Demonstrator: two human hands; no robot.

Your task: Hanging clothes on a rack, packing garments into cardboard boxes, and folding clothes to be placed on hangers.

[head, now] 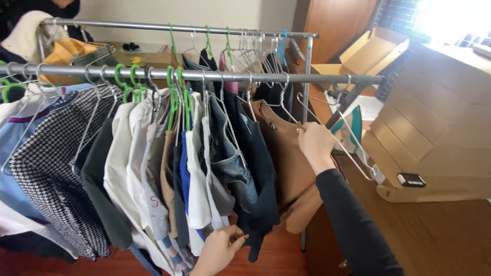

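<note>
Brown top held at shoulder by right hand, pinched shut, under rail. Left hand clamped on dark hem below rail. Risk judged: empty hanger beside top snagged, knocked off rail.

I see strong daylight from the window at top right, so bright it glares white. The clothes look clear, edges slightly bent.

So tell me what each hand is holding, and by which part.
The right hand grips the brown garment at its shoulder, near the hanger. The left hand pinches the lower edge of a white garment.
</note>
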